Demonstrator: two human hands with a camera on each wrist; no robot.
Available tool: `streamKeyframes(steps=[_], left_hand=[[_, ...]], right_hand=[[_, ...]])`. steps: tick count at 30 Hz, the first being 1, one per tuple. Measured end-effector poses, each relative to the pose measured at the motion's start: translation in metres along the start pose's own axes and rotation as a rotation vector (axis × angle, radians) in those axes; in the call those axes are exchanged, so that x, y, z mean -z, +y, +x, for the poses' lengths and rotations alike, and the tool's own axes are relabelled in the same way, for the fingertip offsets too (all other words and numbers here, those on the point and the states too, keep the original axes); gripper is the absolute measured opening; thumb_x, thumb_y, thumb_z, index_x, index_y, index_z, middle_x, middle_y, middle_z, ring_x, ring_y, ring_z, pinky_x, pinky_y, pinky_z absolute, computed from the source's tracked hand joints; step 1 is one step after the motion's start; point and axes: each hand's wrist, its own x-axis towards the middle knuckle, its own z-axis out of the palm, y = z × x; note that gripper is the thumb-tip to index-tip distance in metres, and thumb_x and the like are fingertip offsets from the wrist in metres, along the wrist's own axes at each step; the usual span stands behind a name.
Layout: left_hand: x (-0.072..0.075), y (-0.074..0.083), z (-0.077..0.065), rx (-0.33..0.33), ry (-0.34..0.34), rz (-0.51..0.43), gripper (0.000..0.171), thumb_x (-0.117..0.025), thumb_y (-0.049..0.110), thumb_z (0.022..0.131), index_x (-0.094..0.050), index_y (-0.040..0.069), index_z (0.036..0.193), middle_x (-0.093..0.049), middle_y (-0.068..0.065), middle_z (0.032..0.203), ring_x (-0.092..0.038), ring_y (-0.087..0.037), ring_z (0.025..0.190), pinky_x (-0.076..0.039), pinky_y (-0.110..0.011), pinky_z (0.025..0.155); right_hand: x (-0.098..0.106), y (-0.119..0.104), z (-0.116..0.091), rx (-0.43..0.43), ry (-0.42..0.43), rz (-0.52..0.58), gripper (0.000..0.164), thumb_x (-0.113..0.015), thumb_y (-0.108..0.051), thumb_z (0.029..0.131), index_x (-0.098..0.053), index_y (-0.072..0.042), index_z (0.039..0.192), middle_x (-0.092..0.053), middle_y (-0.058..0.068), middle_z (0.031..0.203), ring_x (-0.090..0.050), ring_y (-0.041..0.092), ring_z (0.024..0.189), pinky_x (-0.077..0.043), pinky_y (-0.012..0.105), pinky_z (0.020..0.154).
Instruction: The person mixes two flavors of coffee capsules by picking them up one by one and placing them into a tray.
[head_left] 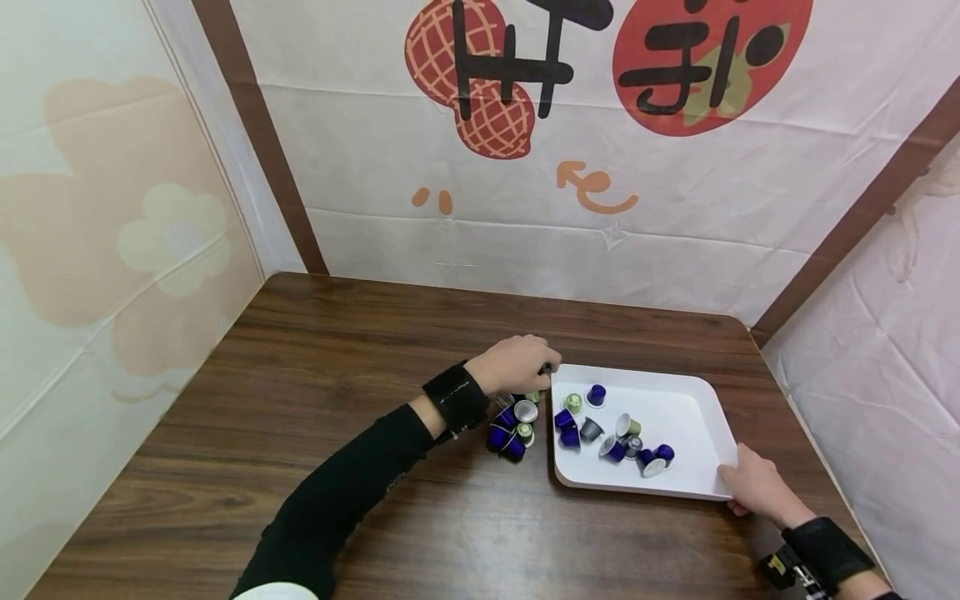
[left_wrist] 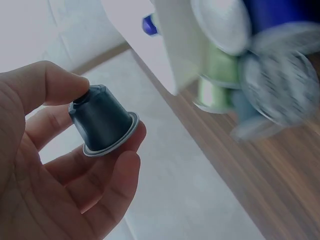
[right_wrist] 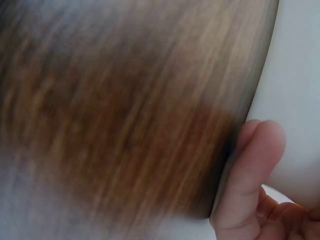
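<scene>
My left hand [head_left: 513,364] pinches a dark grey-teal coffee capsule [left_wrist: 102,121] between thumb and fingers, just past the white tray's left edge. Below that hand, a heap of coffee capsules [head_left: 512,429] in blue, green and silver lies on the table. The white tray [head_left: 693,417] holds several more capsules, blue, green and grey, mostly in its left and front part. My right hand [head_left: 761,482] grips the tray at its front right corner, thumb on the rim, as the right wrist view also shows with the thumb [right_wrist: 260,155].
The brown wooden table [head_left: 360,333] extends left and in front of the tray. Printed cloth walls [head_left: 480,250] stand behind it and at both sides. The tray's right part shows bare white surface.
</scene>
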Motion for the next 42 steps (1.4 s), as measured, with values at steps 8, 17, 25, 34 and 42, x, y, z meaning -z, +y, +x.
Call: streamKeyframes(steps=[8,17,25,34,42], left_hand=[[0.000,0.041,0.033,-0.108,-0.047,0.074,0.017,-0.051,0.019,0.096,-0.063,0.015,0.107,-0.052,0.003,0.088,-0.044,-0.010,0.074,-0.034,-0.021,0.060],[-0.009,0.073,0.063,-0.101,-0.085,0.100,0.014,-0.055,0.024,0.096,-0.062,0.018,0.107,-0.055,0.008,0.086,-0.047,-0.006,0.070,-0.035,-0.019,0.058],[-0.014,0.082,0.077,-0.070,-0.059,0.119,0.012,-0.058,0.025,0.094,-0.064,0.019,0.103,-0.056,0.009,0.084,-0.048,-0.006,0.069,-0.038,-0.020,0.058],[-0.020,0.093,0.094,-0.039,-0.059,0.113,0.007,-0.059,0.027,0.093,-0.062,0.022,0.095,-0.055,0.011,0.080,-0.048,-0.004,0.068,-0.037,-0.020,0.056],[-0.027,0.108,0.105,-0.022,-0.081,0.112,0.008,-0.059,0.031,0.093,-0.061,0.023,0.094,-0.055,0.013,0.080,-0.049,-0.003,0.067,-0.038,-0.019,0.056]], right_hand=[[-0.002,0.002,0.000,-0.004,0.004,-0.005,0.042,-0.039,-0.005,0.088,-0.030,0.022,0.118,-0.051,0.015,0.068,-0.056,0.019,0.049,-0.050,0.032,0.045],[-0.002,0.003,0.001,0.010,0.011,-0.011,0.042,-0.038,-0.005,0.088,-0.030,0.022,0.120,-0.051,0.014,0.068,-0.056,0.019,0.049,-0.049,0.032,0.045],[-0.002,0.003,0.002,0.011,0.015,-0.008,0.042,-0.039,-0.005,0.089,-0.031,0.021,0.120,-0.051,0.014,0.069,-0.056,0.019,0.049,-0.049,0.033,0.045],[0.000,0.001,0.000,-0.006,0.009,-0.009,0.043,-0.039,-0.005,0.089,-0.029,0.022,0.122,-0.051,0.015,0.070,-0.055,0.019,0.050,-0.049,0.033,0.045],[0.000,0.001,0.001,-0.006,0.012,-0.012,0.043,-0.039,-0.005,0.089,-0.029,0.022,0.121,-0.051,0.016,0.072,-0.056,0.019,0.050,-0.050,0.032,0.046]])
